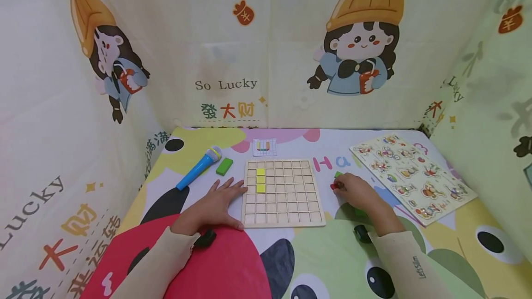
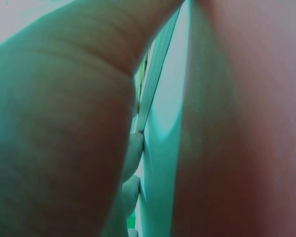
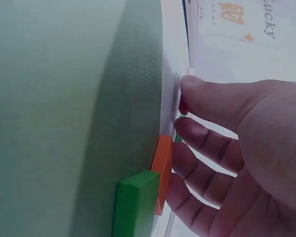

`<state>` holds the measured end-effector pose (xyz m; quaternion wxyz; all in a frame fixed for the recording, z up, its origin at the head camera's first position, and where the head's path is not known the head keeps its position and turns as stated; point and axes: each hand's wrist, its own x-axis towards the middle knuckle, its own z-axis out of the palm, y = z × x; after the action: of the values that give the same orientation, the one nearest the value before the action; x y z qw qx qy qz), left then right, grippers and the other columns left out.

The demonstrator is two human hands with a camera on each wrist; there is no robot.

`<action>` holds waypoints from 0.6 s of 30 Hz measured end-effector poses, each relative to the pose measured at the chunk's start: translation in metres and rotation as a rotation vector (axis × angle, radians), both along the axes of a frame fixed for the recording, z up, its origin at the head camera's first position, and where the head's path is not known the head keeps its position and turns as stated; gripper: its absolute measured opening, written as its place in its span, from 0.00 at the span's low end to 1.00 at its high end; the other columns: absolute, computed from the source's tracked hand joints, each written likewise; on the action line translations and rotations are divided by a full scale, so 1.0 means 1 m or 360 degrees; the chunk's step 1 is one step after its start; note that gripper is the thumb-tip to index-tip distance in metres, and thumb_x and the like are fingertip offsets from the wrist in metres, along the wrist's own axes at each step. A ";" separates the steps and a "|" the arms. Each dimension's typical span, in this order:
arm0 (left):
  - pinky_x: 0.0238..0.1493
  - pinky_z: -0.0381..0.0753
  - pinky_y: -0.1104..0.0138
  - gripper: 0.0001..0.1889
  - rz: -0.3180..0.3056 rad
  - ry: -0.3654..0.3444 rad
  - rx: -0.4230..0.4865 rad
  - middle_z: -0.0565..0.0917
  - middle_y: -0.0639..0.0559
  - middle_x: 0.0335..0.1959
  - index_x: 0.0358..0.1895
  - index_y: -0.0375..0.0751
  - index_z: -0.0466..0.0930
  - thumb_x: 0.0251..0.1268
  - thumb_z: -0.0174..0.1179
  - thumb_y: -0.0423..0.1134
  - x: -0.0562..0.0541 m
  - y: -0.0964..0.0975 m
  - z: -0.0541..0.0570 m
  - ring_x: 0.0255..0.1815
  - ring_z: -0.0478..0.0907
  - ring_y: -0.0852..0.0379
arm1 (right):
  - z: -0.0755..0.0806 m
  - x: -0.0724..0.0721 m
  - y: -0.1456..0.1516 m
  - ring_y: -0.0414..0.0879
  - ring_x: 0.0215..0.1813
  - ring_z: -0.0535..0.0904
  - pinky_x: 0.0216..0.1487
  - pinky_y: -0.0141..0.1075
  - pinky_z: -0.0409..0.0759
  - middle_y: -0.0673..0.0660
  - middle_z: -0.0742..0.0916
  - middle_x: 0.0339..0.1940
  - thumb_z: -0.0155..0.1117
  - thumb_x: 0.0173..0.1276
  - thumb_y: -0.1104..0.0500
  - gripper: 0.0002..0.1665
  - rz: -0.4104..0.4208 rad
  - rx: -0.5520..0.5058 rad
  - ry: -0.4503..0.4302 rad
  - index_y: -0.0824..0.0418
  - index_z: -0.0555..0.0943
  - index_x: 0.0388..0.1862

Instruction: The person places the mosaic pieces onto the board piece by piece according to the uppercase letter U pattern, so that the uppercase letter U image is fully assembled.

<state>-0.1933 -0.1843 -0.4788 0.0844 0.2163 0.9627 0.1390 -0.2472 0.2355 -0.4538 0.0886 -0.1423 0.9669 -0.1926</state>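
While my left hand rested on the printed table cover, its fingers spread and grasping nothing, with fingertips and thumb at the left edge of the wooden grid board, my right hand pinched a small red block between thumb and fingertips, just off the board's right side. I judged the left hand's work to be steadying: light contact at the edge was enough. 3 yellow squares stood in a column inside the grid, toward its upper left, and a small pattern card lay beyond the far edge, so checking colours and cells there first seemed wise. An orange block and a green block sat near my right fingers, close enough that the red was better lifted straight up than dragged. For a clean fit, I thought it best to grip the block by its sides, turn it square to the grid, lower it level and press gently. Too hard a push might have jogged the yellow squares.
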 end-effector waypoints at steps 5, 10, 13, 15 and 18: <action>0.71 0.37 0.41 0.60 0.0011 0.0004 -0.0008 0.56 0.58 0.77 0.75 0.60 0.61 0.29 0.71 0.74 0.000 0.000 0.000 0.77 0.43 0.48 | 0.002 0.000 -0.001 0.51 0.43 0.75 0.49 0.49 0.77 0.56 0.82 0.42 0.64 0.69 0.60 0.15 0.0017 -0.0008 0.0033 0.63 0.79 0.52; 0.71 0.37 0.41 0.60 0.0016 0.0002 -0.0002 0.56 0.58 0.77 0.75 0.60 0.60 0.29 0.71 0.74 0.000 0.000 -0.001 0.77 0.43 0.48 | 0.006 0.001 -0.005 0.50 0.40 0.75 0.45 0.46 0.77 0.54 0.82 0.38 0.64 0.69 0.61 0.12 0.0060 -0.0070 0.0097 0.63 0.80 0.50; 0.71 0.36 0.41 0.60 0.0013 0.0005 0.0002 0.56 0.58 0.77 0.75 0.60 0.60 0.29 0.70 0.74 -0.001 -0.001 0.000 0.77 0.44 0.48 | 0.008 0.003 -0.009 0.49 0.37 0.74 0.41 0.44 0.76 0.53 0.81 0.34 0.65 0.68 0.61 0.11 0.0091 -0.0105 0.0147 0.63 0.81 0.47; 0.71 0.36 0.41 0.60 0.0010 0.0005 0.0005 0.56 0.58 0.77 0.75 0.59 0.61 0.29 0.70 0.74 -0.001 -0.001 0.000 0.77 0.44 0.48 | 0.009 0.005 -0.012 0.48 0.36 0.74 0.39 0.43 0.76 0.52 0.81 0.33 0.66 0.68 0.61 0.10 0.0112 -0.0118 0.0160 0.63 0.81 0.46; 0.71 0.36 0.42 0.60 0.0009 -0.0004 -0.0007 0.56 0.58 0.77 0.75 0.59 0.60 0.29 0.70 0.75 0.000 -0.001 0.000 0.78 0.43 0.48 | 0.010 0.007 -0.018 0.47 0.34 0.74 0.38 0.41 0.75 0.51 0.80 0.31 0.66 0.67 0.60 0.10 0.0125 -0.0117 0.0157 0.63 0.81 0.45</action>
<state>-0.1937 -0.1850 -0.4785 0.0855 0.2132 0.9635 0.1374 -0.2406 0.2172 -0.4439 0.0430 -0.1927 0.9560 -0.2170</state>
